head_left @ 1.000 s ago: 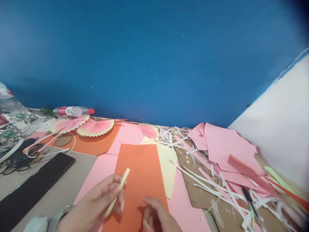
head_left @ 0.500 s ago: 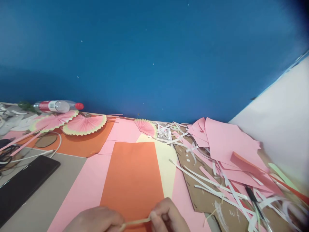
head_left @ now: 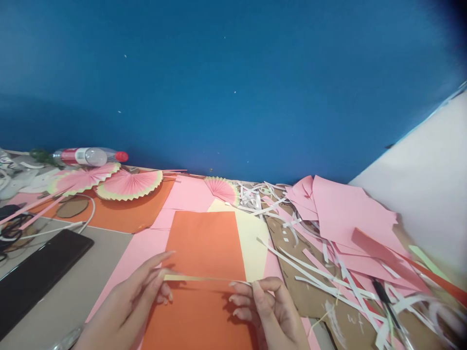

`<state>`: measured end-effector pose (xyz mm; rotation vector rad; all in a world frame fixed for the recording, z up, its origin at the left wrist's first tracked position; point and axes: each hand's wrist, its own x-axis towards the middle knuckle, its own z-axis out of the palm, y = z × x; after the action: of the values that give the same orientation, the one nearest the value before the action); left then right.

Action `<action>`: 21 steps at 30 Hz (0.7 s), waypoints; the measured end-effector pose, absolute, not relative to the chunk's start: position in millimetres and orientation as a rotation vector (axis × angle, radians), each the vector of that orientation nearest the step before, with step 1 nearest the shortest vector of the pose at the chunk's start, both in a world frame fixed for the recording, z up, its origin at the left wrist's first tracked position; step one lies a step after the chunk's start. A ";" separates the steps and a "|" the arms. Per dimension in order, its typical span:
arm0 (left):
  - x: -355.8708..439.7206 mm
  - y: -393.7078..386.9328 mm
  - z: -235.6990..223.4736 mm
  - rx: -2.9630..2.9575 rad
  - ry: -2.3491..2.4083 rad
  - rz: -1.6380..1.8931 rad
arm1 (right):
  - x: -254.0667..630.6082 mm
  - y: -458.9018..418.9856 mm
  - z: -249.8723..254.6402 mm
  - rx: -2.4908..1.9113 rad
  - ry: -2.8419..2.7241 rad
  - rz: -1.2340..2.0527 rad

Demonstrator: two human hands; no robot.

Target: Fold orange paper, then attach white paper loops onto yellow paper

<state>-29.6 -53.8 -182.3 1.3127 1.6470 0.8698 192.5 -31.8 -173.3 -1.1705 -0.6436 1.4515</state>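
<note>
A narrow pale yellow paper strip (head_left: pixel 204 278) stretches level between my two hands, just above an orange paper sheet (head_left: pixel 206 243). My left hand (head_left: pixel 140 287) pinches its left end between thumb and fingers. At the other end, my right hand (head_left: pixel 268 306) grips it with thumb and forefinger, the remaining fingers curled beneath. Under the orange sheet lie a pale yellow sheet (head_left: pixel 253 238) and pink paper (head_left: pixel 120 272).
Pleated pink paper fans (head_left: pixel 131 184) and a plastic bottle (head_left: pixel 91 156) lie back left, a black phone (head_left: pixel 44 282) at left. Brown cardboard (head_left: pixel 292 262), white paper strips (head_left: pixel 317 272), pink sheets (head_left: pixel 350 209) and a dark-handled tool (head_left: pixel 383 294) crowd the right. A blue wall (head_left: pixel 233 87) stands behind.
Both hands have risen and moved forward over the orange sheet. They are farther apart, so a longer length of the strip shows, straighter than before.
</note>
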 end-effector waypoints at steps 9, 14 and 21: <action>-28.9 -56.4 -187.0 1.542 1.760 0.967 | 192.7 -29.1 -170.7 -1.175 -0.505 1.427; -36.3 -53.8 -197.2 2.313 1.892 0.550 | 191.2 -30.5 -181.3 -1.151 -0.704 1.311; -37.1 -49.9 -210.4 2.851 1.761 0.281 | 194.3 -50.3 -197.7 -0.829 -2.057 1.003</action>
<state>-37.1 -49.9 -210.4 2.8508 1.7610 0.2807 194.3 -50.3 -197.7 -0.8294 -2.0565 1.0033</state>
